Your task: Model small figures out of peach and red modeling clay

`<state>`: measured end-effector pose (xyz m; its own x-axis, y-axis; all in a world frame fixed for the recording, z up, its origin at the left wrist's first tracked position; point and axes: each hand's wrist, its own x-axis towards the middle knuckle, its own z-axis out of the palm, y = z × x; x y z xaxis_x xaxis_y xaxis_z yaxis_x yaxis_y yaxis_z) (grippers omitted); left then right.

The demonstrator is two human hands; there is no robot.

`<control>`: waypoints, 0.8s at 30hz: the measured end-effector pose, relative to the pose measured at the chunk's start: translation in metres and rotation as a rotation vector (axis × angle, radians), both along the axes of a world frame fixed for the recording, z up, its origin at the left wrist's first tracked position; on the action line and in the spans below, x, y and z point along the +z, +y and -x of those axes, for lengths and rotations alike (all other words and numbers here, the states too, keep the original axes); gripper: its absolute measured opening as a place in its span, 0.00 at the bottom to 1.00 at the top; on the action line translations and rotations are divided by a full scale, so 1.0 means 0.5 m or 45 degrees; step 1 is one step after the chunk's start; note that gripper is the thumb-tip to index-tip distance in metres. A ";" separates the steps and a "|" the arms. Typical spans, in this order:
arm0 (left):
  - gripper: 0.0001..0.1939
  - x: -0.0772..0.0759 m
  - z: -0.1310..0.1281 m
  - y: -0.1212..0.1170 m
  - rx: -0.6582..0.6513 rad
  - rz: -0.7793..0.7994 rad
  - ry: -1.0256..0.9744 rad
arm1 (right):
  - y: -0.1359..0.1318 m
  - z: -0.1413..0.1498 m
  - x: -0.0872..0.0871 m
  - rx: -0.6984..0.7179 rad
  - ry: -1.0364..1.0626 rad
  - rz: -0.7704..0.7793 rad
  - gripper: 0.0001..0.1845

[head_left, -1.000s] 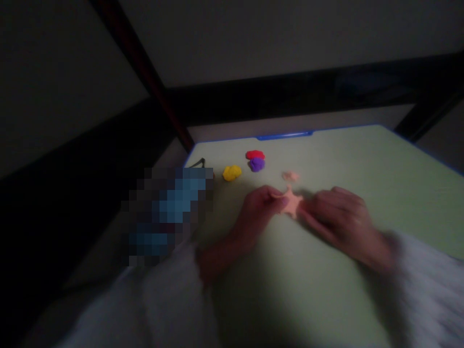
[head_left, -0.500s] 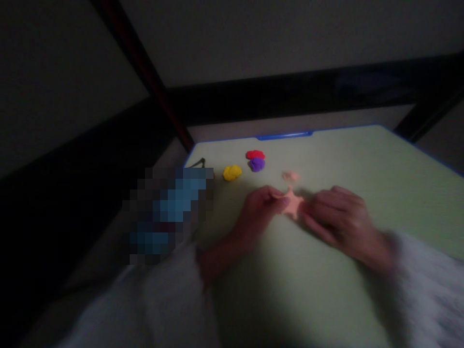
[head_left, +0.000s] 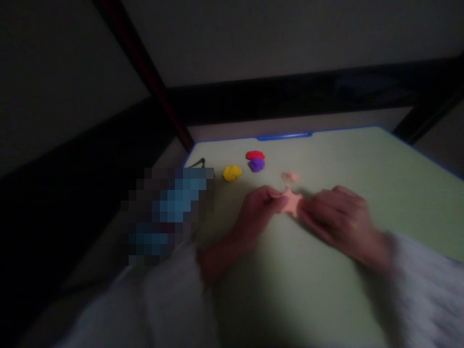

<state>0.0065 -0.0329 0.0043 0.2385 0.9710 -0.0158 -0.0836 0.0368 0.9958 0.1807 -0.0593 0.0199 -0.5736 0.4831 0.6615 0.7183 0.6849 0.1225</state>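
Note:
Between my hands is a flat, star-like piece of peach modelling clay (head_left: 291, 203) with several short points. My left hand (head_left: 259, 210) pinches its left side, thumb on top. The fingers of my right hand (head_left: 337, 217) are closed at its right edge, pressed on one of the points; their tips are partly hidden and blurred. Just beyond the piece, small peach clay scraps (head_left: 290, 177) lie on the table.
On the pale green table (head_left: 380, 179) sit a yellow clay lump (head_left: 232, 173), a purple lump (head_left: 257, 165) and a red lump (head_left: 255, 155) touching the purple one. A blue strip (head_left: 284, 137) runs along the far edge. A pixelated blue object (head_left: 177, 198) is at left.
The clay piece has tilted and shifted very slightly between my fingers. Both hands keep their grip in nearly the same place; the lumps have not moved.

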 end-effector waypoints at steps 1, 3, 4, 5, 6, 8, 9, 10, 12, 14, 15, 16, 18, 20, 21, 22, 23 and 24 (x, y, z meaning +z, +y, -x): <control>0.08 0.000 0.000 0.000 0.005 -0.006 0.016 | 0.001 0.000 0.000 0.007 -0.020 -0.031 0.09; 0.09 0.000 0.000 0.001 0.007 -0.015 0.050 | 0.002 -0.001 0.000 0.030 -0.045 -0.084 0.09; 0.09 0.001 0.000 0.001 0.007 -0.016 0.058 | 0.002 -0.001 0.000 0.039 -0.054 -0.099 0.08; 0.09 0.001 0.000 0.001 0.006 -0.015 0.060 | 0.003 -0.001 0.000 0.045 -0.061 -0.106 0.08; 0.08 0.002 0.000 0.001 0.005 -0.013 0.056 | 0.003 -0.002 0.000 0.047 -0.066 -0.107 0.08; 0.08 0.003 0.000 0.001 0.009 -0.012 0.039 | 0.002 -0.003 0.001 0.046 -0.068 -0.101 0.08; 0.08 0.004 0.000 0.000 0.015 -0.012 0.026 | 0.002 -0.003 0.002 0.043 -0.061 -0.098 0.08; 0.08 0.004 0.000 0.000 0.015 -0.012 0.018 | 0.001 -0.003 0.003 0.039 -0.051 -0.094 0.08; 0.08 0.004 0.000 0.001 0.012 -0.009 0.000 | 0.002 -0.004 0.004 0.020 -0.028 -0.081 0.08; 0.08 0.002 0.001 0.003 0.013 -0.007 -0.010 | 0.003 -0.004 0.004 -0.009 -0.011 -0.060 0.09; 0.08 0.001 0.001 0.003 0.017 -0.006 -0.010 | 0.003 -0.004 0.004 -0.019 -0.004 -0.052 0.09; 0.08 0.001 0.000 0.004 0.023 -0.004 -0.012 | 0.004 -0.004 0.004 -0.023 0.000 -0.044 0.10; 0.08 0.000 -0.001 0.004 0.025 0.009 -0.019 | 0.005 -0.004 0.002 -0.021 0.002 -0.042 0.10; 0.08 0.000 -0.002 0.004 0.022 0.029 -0.029 | 0.005 -0.005 0.001 -0.015 -0.002 -0.048 0.11; 0.08 0.000 -0.002 0.003 0.021 0.037 -0.032 | 0.005 -0.005 0.001 -0.014 -0.005 -0.050 0.12; 0.08 0.000 -0.002 0.003 0.023 0.041 -0.034 | 0.005 -0.006 0.000 -0.010 -0.009 -0.050 0.12; 0.08 0.001 -0.003 0.003 0.023 0.042 -0.037 | 0.004 -0.007 0.001 -0.005 -0.014 -0.045 0.12; 0.08 0.001 -0.003 0.002 0.025 0.039 -0.039 | 0.004 -0.008 0.001 0.000 -0.021 -0.040 0.13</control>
